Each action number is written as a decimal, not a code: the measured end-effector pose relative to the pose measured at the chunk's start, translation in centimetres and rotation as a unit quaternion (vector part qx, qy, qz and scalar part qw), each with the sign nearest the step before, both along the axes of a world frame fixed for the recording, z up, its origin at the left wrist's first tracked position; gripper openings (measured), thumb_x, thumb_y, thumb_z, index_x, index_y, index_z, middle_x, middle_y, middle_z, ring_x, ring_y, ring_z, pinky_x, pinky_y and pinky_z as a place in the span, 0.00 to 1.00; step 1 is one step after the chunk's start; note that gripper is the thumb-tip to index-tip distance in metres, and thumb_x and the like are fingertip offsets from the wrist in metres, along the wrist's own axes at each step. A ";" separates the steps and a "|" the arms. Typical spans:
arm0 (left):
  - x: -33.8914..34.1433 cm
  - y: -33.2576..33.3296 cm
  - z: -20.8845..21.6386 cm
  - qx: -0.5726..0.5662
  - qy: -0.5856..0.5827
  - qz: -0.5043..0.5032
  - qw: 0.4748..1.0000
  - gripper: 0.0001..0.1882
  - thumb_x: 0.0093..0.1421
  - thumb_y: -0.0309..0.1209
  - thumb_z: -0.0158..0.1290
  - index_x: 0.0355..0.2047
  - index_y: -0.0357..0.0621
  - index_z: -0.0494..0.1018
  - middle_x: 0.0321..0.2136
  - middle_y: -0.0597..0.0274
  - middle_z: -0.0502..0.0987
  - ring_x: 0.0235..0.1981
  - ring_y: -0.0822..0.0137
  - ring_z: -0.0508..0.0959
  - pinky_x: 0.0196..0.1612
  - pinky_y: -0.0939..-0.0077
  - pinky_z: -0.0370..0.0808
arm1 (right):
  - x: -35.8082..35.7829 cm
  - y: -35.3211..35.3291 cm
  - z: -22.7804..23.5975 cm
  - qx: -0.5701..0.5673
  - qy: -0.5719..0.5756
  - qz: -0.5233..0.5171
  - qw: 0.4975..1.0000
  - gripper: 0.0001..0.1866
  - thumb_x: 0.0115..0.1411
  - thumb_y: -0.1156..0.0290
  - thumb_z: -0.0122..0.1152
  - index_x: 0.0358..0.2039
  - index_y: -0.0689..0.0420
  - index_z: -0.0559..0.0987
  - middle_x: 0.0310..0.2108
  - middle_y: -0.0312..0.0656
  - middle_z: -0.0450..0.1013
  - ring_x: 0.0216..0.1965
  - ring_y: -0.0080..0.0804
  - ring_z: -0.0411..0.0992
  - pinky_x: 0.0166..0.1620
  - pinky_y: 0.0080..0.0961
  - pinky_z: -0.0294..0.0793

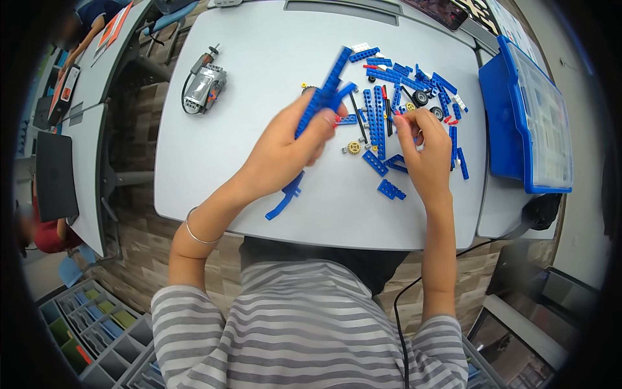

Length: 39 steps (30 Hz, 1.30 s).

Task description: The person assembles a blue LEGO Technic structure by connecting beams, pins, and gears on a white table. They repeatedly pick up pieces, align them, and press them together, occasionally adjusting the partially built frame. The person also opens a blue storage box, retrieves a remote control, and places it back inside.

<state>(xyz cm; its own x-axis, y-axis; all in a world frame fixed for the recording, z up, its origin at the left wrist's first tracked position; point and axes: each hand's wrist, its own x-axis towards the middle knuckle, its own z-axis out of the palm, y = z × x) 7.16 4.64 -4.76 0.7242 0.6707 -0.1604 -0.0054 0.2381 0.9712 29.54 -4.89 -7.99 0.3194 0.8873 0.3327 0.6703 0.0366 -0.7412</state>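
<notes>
Raised over the table, my left hand (285, 146) is closed around a blue toy-brick assembly (332, 74) made of long studded beams. Its upper end points away from me, and a curved blue piece juts out beside my thumb. A bent blue piece (282, 201) shows below my left wrist. My right hand (424, 146) is over the near side of the loose brick pile, thumb and fingers pinched together. A bit of red shows at those fingertips; whether it is held is unclear. Around it lie blue beams (379, 123), black axles (388, 113) and a tan gear (353, 148).
A grey battery box with a cabled motor (207, 91) rests on the table's left side. To the right stands a blue storage case (512, 123) with a clear front. Small black wheels (420, 98) lie in the pile. Another person's arm (84, 45) shows at upper left.
</notes>
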 end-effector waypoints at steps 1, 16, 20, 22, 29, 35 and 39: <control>0.0 -0.2 -0.1 -0.047 -0.021 -0.040 0.998 0.11 0.70 0.32 0.44 0.48 0.40 0.68 0.22 0.71 0.65 0.19 0.82 0.61 0.21 0.85 0.58 | 0.2 0.3 -0.3 -0.004 -0.057 -0.011 0.998 0.07 0.61 0.74 0.61 0.28 0.62 0.75 0.23 0.37 0.69 0.26 0.30 0.67 0.31 0.26 0.66; 1.2 -1.9 -1.7 0.165 0.091 -0.066 0.980 0.19 0.64 0.25 0.45 0.55 0.41 0.60 0.38 0.57 0.76 0.32 0.69 0.76 0.37 0.74 0.72 | -2.6 -0.5 -0.8 -0.066 0.191 0.174 0.964 0.05 0.60 0.75 0.60 0.37 0.60 0.79 0.29 0.36 0.72 0.25 0.20 0.66 0.28 0.19 0.64; 1.4 -2.4 -1.7 0.157 0.142 -0.102 0.972 0.20 0.65 0.26 0.46 0.56 0.39 0.57 0.46 0.49 0.77 0.38 0.61 0.79 0.40 0.68 0.73 | -2.8 -0.6 -1.8 -0.079 0.230 0.193 0.951 0.06 0.61 0.74 0.59 0.38 0.60 0.79 0.28 0.35 0.71 0.24 0.19 0.64 0.27 0.20 0.62; 1.7 -2.7 -1.7 0.186 0.091 -0.080 0.975 0.17 0.66 0.28 0.45 0.53 0.36 0.57 0.37 0.48 0.77 0.30 0.63 0.78 0.34 0.69 0.72 | -3.0 -0.6 -2.2 -0.077 0.226 0.188 0.953 0.06 0.61 0.73 0.58 0.38 0.60 0.78 0.29 0.36 0.71 0.24 0.20 0.64 0.27 0.21 0.63; 1.1 -1.6 -1.1 -0.039 0.008 -0.117 0.992 0.21 0.74 0.46 0.35 0.50 0.37 0.61 0.33 0.54 0.77 0.27 0.70 0.78 0.27 0.78 0.73 | -2.4 -0.8 -0.7 -0.066 0.169 0.193 0.964 0.07 0.63 0.69 0.58 0.35 0.61 0.75 0.28 0.35 0.72 0.25 0.19 0.65 0.29 0.21 0.64; 1.8 -2.0 -1.3 -0.043 -0.023 -0.087 0.995 0.25 0.74 0.46 0.32 0.45 0.36 0.69 0.29 0.58 0.76 0.22 0.76 0.74 0.24 0.81 0.71 | -1.5 -0.7 0.2 -0.100 0.384 0.106 0.912 0.11 0.66 0.63 0.59 0.35 0.59 0.76 0.29 0.30 0.71 0.29 0.16 0.66 0.33 0.15 0.66; 1.8 -1.9 -1.4 -0.035 -0.016 -0.134 0.990 0.21 0.75 0.43 0.36 0.45 0.37 0.70 0.28 0.58 0.77 0.21 0.75 0.76 0.23 0.82 0.74 | -1.4 -0.7 0.3 -0.113 0.351 0.170 0.914 0.10 0.65 0.66 0.60 0.32 0.60 0.77 0.27 0.30 0.71 0.28 0.14 0.65 0.32 0.14 0.65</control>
<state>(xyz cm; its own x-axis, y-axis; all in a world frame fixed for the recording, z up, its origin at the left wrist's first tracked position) 8.93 2.73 -6.17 0.8801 0.4419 -0.1736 0.0369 0.3009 0.9529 28.11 -5.55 -7.73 0.0780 0.9956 -0.0521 0.0048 -0.0527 -0.9986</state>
